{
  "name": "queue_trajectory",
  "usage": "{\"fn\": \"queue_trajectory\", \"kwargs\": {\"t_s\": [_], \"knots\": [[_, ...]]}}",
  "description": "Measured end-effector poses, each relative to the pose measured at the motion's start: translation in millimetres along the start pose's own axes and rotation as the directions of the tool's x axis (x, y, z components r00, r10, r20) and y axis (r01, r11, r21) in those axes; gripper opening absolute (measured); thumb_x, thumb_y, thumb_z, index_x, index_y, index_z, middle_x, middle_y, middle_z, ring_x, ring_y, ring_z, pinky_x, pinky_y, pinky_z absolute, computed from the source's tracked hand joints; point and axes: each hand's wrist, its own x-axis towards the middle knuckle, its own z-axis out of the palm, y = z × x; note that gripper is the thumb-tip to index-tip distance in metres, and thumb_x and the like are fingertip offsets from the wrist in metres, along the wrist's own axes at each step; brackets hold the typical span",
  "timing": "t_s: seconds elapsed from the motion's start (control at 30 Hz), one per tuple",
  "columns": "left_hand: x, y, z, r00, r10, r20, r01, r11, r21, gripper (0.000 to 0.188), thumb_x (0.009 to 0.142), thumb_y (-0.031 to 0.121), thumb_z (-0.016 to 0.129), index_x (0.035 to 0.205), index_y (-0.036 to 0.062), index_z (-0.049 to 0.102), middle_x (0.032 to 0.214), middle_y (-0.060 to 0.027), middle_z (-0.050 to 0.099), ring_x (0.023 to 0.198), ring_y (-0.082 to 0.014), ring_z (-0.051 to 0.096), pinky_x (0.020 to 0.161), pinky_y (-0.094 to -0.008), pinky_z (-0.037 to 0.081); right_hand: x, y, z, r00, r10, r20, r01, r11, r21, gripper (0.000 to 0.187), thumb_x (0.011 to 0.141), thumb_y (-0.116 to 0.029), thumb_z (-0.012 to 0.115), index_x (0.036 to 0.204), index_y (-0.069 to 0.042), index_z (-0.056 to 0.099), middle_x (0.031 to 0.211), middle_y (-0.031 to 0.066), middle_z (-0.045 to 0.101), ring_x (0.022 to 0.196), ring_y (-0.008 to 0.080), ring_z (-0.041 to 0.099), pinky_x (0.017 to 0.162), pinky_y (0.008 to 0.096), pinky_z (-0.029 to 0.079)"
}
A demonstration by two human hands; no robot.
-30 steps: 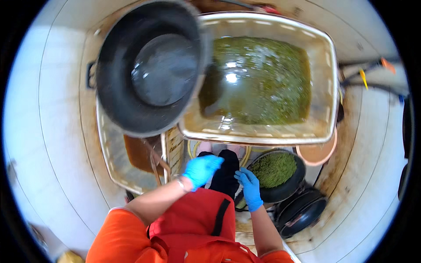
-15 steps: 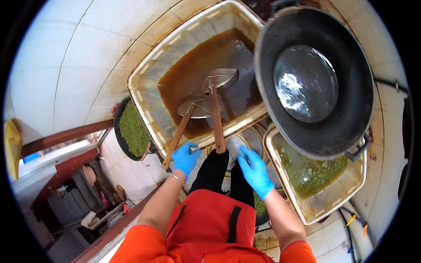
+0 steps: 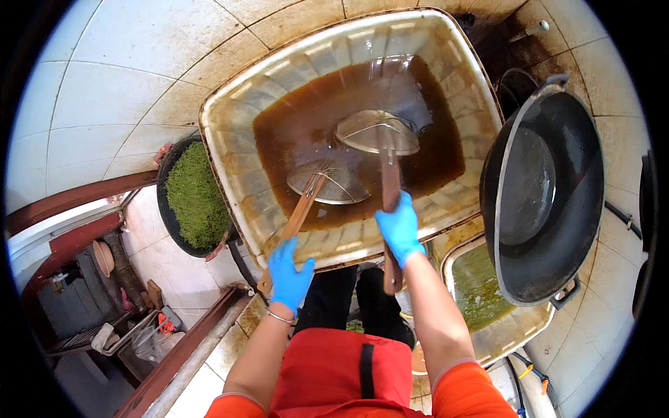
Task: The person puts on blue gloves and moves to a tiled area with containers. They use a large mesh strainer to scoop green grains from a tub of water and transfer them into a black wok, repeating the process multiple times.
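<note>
Landmark: pale tub (image 3: 233,146) of brown liquid (image 3: 300,132), two strainers in it. Light-handled strainer (image 3: 327,182): mesh left of the tub's middle, handle slanting out over the near rim. Dark-handled strainer (image 3: 359,134): mesh slightly right of the tub's middle, handle reaching past the near rim.

Right hand (image 3: 401,226), blue-gloved: grip closed round the dark handle, just above the tub's near rim. Left hand (image 3: 289,275), likewise gloved: on the light handle at the near rim, thumb apart from fingers; cannot tell whether the grip is closed underneath.

Handling (judged): strainers probably light, head-heavy when wet. Wooden handles stiff, likely slippery under wet gloves. Mesh thin; could dent against the tub wall. Best hold: mid-handle, or closer to the mesh for better control, clear of the wire frame.

Surroundings: black pan (image 3: 164,191) with green material (image 3: 198,198), left of the tub; large black wok (image 3: 582,216), right of it.
</note>
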Motion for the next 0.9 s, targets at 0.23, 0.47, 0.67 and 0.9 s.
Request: {"fn": "queue_trajectory", "kwargs": {"t_s": [0.23,0.47,0.67,0.9], "knots": [[51.8,-26.5,-4.8,0.997,-0.06,0.042,0.064,0.993,-0.096,0.06,0.076,0.018,0.071,0.127,-0.0011,0.047,0.125,-0.0255,0.049,0.114,-0.0392,0.048,0.1,-0.0424,0.038,-71.5,-35.6,-96.6,0.961,0.111,0.252,-0.257,0.69,0.677,0.038,0.082,-0.011,0.058,0.119,-0.004,0.049,0.075,0.0027,0.054,0.056,0.0098,0.049,0.048,0.0241,0.042],[71.5,48.1,-20.1,0.993,0.039,0.108,-0.008,0.961,-0.278,0.046,0.085,0.017,0.065,0.126,0.0009,0.05,0.124,-0.0191,0.053,0.118,-0.0307,0.049,0.102,-0.0364,0.037,-68.2,-106.3,-108.6,0.844,0.03,0.536,-0.521,0.283,0.805,0.025,0.097,-0.022,0.047,0.117,-0.007,0.05,0.075,0.0029,0.052,0.052,0.0116,0.044,0.045,0.0264,0.039],[65.3,132.3,-39.5,0.97,0.205,0.128,-0.105,0.836,-0.538,0.039,0.086,0.005,0.06,0.123,-0.0014,0.05,0.125,-0.0124,0.053,0.117,-0.023,0.05,0.102,-0.0354,0.036,-177.7,-95.9,-201.4,0.924,0.039,0.381,-0.383,0.107,0.918,0.031,0.096,-0.018,0.047,0.124,-0.004,0.044,0.074,0.0042,0.05,0.054,0.013,0.045,0.05,0.0268,0.041],[-19.4,297.3,-33.9,0.747,0.651,0.134,-0.528,0.703,-0.476,0.037,0.086,-0.006,0.047,0.122,-0.0015,0.051,0.122,-0.0137,0.054,0.118,-0.0259,0.049,0.102,-0.0366,0.036,-336.6,48.2,-331.5,0.653,0.688,-0.317,0.136,0.306,0.942,0.023,0.093,-0.011,0.049,0.114,-0.005,0.044,0.069,0.0025,0.047,0.052,0.0117,0.043,0.046,0.0263,0.04]]}}
